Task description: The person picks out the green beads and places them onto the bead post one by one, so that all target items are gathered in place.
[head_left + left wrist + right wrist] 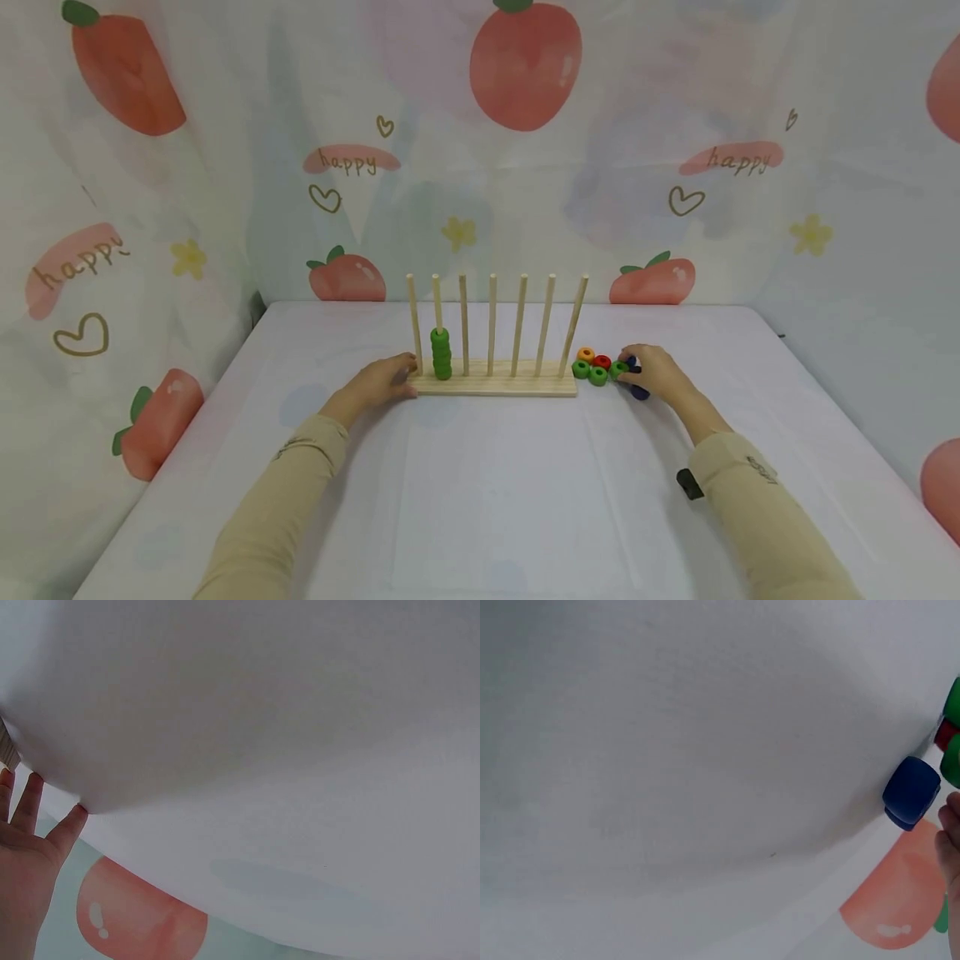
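A wooden peg rack [495,385] with several upright pegs stands on the table. Green beads [441,354] are stacked on its second peg from the left. My left hand [381,379] holds the rack's left end, thumb at the front corner; in the left wrist view its fingers [30,802] are spread beside the wood. To the right of the rack, my right hand [654,372] pinches a green bead [618,369] at the edge of a loose bead group. Blue beads [639,392] lie under and beside that hand, partly hidden by it.
Between rack and right hand lie an orange bead [586,355], a red bead [602,362] and two more green beads [597,376]. A small black object [690,484] shows at the right sleeve. A printed cloth wall [525,225] rises behind the white table [510,500].
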